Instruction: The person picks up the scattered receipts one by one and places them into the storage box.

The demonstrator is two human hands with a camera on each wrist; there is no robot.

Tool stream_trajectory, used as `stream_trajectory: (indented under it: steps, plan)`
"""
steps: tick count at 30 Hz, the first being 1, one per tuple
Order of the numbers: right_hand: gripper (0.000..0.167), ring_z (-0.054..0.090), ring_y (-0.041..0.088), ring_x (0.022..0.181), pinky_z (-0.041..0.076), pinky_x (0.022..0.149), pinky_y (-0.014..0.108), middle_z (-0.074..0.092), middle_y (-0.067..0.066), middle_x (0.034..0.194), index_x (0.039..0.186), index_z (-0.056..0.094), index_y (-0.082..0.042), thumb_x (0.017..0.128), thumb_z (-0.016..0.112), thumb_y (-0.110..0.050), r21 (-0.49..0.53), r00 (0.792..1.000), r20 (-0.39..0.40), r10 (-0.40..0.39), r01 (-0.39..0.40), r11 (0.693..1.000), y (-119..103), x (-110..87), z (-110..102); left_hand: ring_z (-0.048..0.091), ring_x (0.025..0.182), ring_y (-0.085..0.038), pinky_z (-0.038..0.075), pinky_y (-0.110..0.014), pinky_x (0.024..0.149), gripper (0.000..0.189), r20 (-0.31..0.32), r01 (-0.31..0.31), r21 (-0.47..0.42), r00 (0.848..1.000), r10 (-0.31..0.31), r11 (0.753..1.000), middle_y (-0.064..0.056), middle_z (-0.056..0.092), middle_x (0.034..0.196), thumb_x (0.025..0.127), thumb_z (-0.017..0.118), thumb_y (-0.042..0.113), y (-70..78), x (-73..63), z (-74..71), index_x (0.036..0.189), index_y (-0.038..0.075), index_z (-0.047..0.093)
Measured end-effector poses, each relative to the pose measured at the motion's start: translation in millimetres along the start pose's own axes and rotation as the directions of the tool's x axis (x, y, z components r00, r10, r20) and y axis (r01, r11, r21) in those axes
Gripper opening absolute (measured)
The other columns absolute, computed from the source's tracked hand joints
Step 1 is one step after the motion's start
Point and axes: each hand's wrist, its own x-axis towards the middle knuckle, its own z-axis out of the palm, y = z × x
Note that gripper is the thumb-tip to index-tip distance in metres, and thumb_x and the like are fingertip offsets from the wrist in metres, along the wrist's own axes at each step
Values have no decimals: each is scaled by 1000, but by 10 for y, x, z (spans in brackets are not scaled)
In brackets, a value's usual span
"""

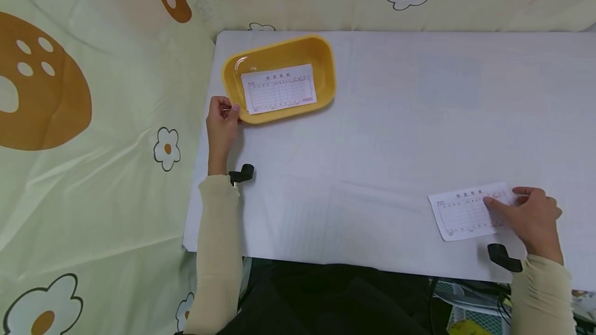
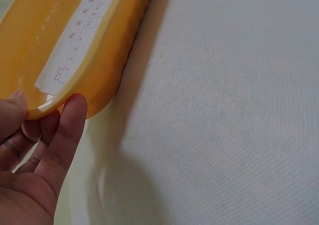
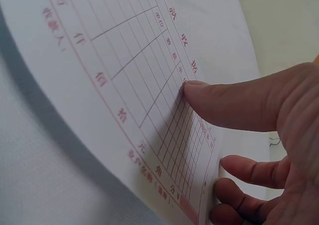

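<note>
A yellow plastic tray (image 1: 279, 45) sits at the far left of the white table, and a printed paper slip (image 1: 278, 88) lies flat inside it. My left hand (image 1: 227, 111) grips the tray's near left corner. The left wrist view shows the thumb over the rim (image 2: 60, 103) and the fingers (image 2: 67, 130) beneath it. A second printed slip (image 1: 463, 213) lies near the table's front right. My right hand (image 1: 503, 206) pinches its right end, with the thumb (image 3: 229, 103) pressing on top and the fingers (image 3: 239, 167) curled under the edge, which is raised slightly.
A white cloth covers the table (image 1: 396, 118); its front edge (image 1: 349, 265) runs just before my body. A pale flower-print sheet (image 1: 93, 169) hangs to the left and along the back. Black wrist mounts (image 1: 242, 173) sit by both sleeves.
</note>
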Motion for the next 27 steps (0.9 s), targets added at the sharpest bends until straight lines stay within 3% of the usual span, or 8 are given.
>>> stream_trajectory:
  steps: [12,23,27]
  plan:
    - [79,26,59,123,35,74,50,38,46,133,145,34,26,103,71,-30,25,1000,-15,-17,17,1000,65,39,28,54,95,-19,54,-25,81,15,-10,-58,2,998,58,998,-7,54,111,111,59,13,-14,-15,20,122,9,49]
    - [78,25,59,127,38,77,53,37,46,135,143,36,26,103,69,-33,55,1000,-3,-3,3,998,101,52,65,54,95,-18,55,-25,81,17,-13,-44,10,999,44,999,-6,54,111,111,60,14,-8,-24,7,123,9,49]
    - [80,33,59,120,40,78,56,38,45,132,143,33,26,103,70,-33,62,1000,-2,7,-7,998,78,27,58,54,95,-19,55,-25,81,17,-14,-41,12,999,41,999,-6,54,111,111,60,14,-6,-29,1,123,9,49]
